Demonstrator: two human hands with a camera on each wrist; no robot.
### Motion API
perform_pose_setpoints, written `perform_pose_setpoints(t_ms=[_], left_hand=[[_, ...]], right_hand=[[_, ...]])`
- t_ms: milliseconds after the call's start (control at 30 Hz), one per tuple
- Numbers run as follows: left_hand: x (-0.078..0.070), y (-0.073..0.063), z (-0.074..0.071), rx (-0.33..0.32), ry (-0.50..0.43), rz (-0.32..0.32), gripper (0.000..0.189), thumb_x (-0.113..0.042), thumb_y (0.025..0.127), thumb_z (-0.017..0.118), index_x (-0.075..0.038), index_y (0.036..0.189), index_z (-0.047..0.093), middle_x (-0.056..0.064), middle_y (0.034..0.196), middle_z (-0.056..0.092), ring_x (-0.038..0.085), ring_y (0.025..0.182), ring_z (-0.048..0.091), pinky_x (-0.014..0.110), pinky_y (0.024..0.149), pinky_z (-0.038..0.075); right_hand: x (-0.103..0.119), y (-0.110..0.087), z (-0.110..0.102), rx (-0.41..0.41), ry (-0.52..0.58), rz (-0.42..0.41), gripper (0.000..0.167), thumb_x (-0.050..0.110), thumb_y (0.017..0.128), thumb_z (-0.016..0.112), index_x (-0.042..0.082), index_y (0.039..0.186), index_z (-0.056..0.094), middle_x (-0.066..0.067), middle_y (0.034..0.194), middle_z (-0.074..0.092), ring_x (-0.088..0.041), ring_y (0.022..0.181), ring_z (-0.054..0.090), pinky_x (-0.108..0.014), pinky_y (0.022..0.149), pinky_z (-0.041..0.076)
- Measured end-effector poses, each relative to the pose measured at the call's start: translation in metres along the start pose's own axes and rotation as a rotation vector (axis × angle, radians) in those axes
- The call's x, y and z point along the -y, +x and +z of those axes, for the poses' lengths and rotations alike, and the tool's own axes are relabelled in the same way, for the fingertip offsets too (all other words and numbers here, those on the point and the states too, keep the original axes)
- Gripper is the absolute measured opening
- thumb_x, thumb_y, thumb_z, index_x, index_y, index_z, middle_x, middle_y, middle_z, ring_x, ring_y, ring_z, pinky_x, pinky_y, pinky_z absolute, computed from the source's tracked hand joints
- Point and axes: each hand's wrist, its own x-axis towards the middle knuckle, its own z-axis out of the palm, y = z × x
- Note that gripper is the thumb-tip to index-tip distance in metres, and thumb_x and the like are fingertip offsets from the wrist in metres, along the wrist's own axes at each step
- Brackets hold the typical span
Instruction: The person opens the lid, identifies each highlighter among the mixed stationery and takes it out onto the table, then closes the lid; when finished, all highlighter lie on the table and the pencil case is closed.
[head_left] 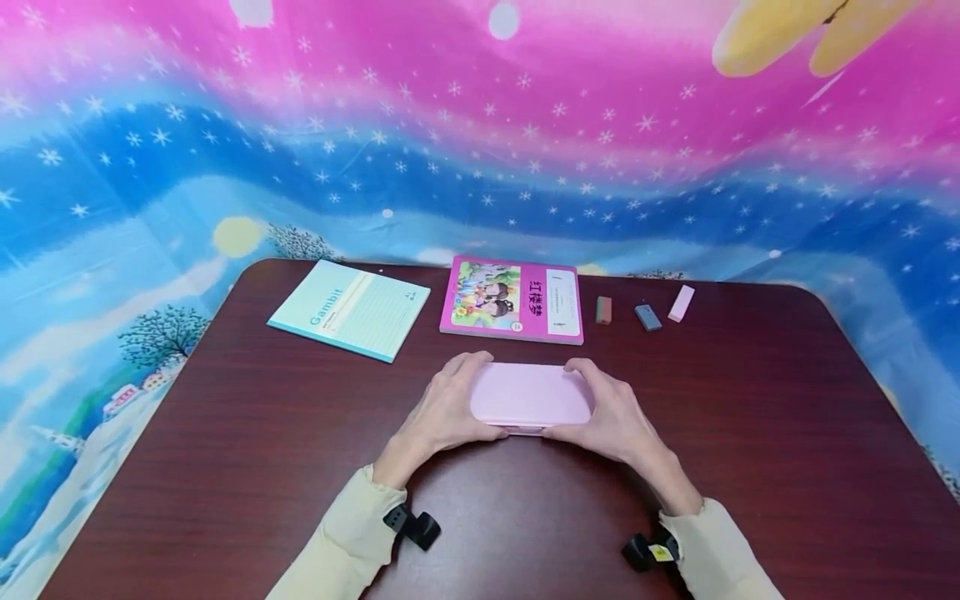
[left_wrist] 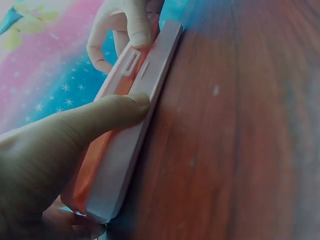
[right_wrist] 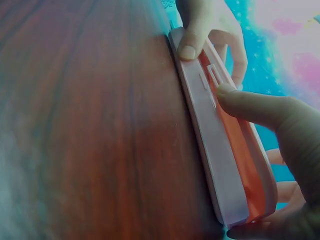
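A pale pink pencil case (head_left: pixel 531 393) lies on the table in front of me, long side facing me. My left hand (head_left: pixel 442 410) grips its left end, fingers over the far edge. Its thumb (left_wrist: pixel 122 112) presses the front of the case's lower half. The right hand (head_left: pixel 617 417) holds the other end, with its thumb (right_wrist: pixel 250 104) at the lid edge beside the latch (right_wrist: pixel 215 74). Between lid and base, both wrist views show an orange-red band along the front, with the lid slightly raised. The fingers behind the case are partly hidden.
Behind the case lie a mint-green notebook (head_left: pixel 352 310) at left and a magenta picture-cover book (head_left: pixel 513 300) in the middle. To the right are a brown-green eraser (head_left: pixel 603 310), a blue-grey eraser (head_left: pixel 647 317) and a pale pink block (head_left: pixel 681 303). A printed cloth (head_left: pixel 480 167) hangs behind the table.
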Motion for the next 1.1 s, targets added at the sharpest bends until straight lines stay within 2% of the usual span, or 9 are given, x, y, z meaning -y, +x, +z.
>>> perform_pose_setpoints(t_ms=[167, 333, 467, 600, 800, 1100], left_hand=[[0.002, 0.0, -0.001, -0.024, -0.013, 0.023, 0.103, -0.041, 0.057, 0.091, -0.019, 0.143, 0.039, 0.013, 0.131, 0.047, 0.028, 0.115, 0.048, 0.047, 0.094, 0.046], [0.004, -0.001, -0.004, -0.009, -0.047, -0.015, 0.106, -0.041, 0.058, 0.091, -0.022, 0.146, 0.035, 0.017, 0.142, 0.036, 0.032, 0.125, 0.041, 0.049, 0.096, 0.045], [0.008, -0.005, -0.008, -0.006, -0.094, -0.025, 0.11, -0.036, 0.058, 0.092, -0.018, 0.148, 0.032, 0.015, 0.143, 0.037, 0.029, 0.126, 0.04, 0.048, 0.099, 0.043], [0.013, -0.009, -0.011, -0.007, -0.137, -0.023, 0.112, -0.03, 0.058, 0.092, -0.014, 0.15, 0.029, 0.015, 0.141, 0.042, 0.028, 0.125, 0.043, 0.048, 0.1, 0.041], [0.02, -0.012, -0.012, 0.006, -0.163, -0.057, 0.112, -0.026, 0.061, 0.092, -0.005, 0.15, 0.027, 0.017, 0.138, 0.047, 0.027, 0.125, 0.048, 0.042, 0.1, 0.043], [0.024, -0.016, -0.015, 0.034, -0.246, -0.097, 0.109, -0.02, 0.065, 0.09, 0.002, 0.149, 0.024, 0.019, 0.144, 0.042, 0.028, 0.126, 0.049, 0.038, 0.097, 0.046]], right_hand=[[0.001, 0.001, -0.001, 0.012, 0.006, 0.009, 0.087, 0.047, 0.06, 0.088, 0.015, 0.131, 0.048, -0.008, 0.12, 0.062, -0.023, 0.096, 0.059, -0.043, 0.083, 0.051], [0.001, 0.003, -0.007, 0.035, -0.001, 0.021, 0.087, 0.05, 0.061, 0.086, 0.013, 0.131, 0.05, -0.008, 0.122, 0.061, -0.024, 0.1, 0.058, -0.045, 0.087, 0.05], [-0.002, 0.002, -0.014, 0.067, 0.011, 0.041, 0.082, 0.05, 0.06, 0.087, 0.013, 0.126, 0.055, -0.011, 0.128, 0.058, -0.028, 0.111, 0.055, -0.05, 0.094, 0.046], [-0.011, -0.001, -0.02, 0.085, 0.018, 0.026, 0.081, 0.047, 0.059, 0.088, 0.011, 0.125, 0.057, -0.014, 0.134, 0.052, -0.031, 0.12, 0.05, -0.052, 0.097, 0.044], [-0.022, -0.006, -0.024, 0.109, 0.016, -0.003, 0.081, 0.042, 0.061, 0.089, 0.007, 0.126, 0.055, -0.012, 0.128, 0.056, -0.026, 0.109, 0.055, -0.044, 0.09, 0.051], [-0.02, -0.007, -0.031, 0.104, 0.066, 0.005, 0.064, 0.037, 0.069, 0.086, 0.005, 0.12, 0.064, -0.017, 0.127, 0.059, -0.032, 0.11, 0.06, -0.043, 0.087, 0.052]])
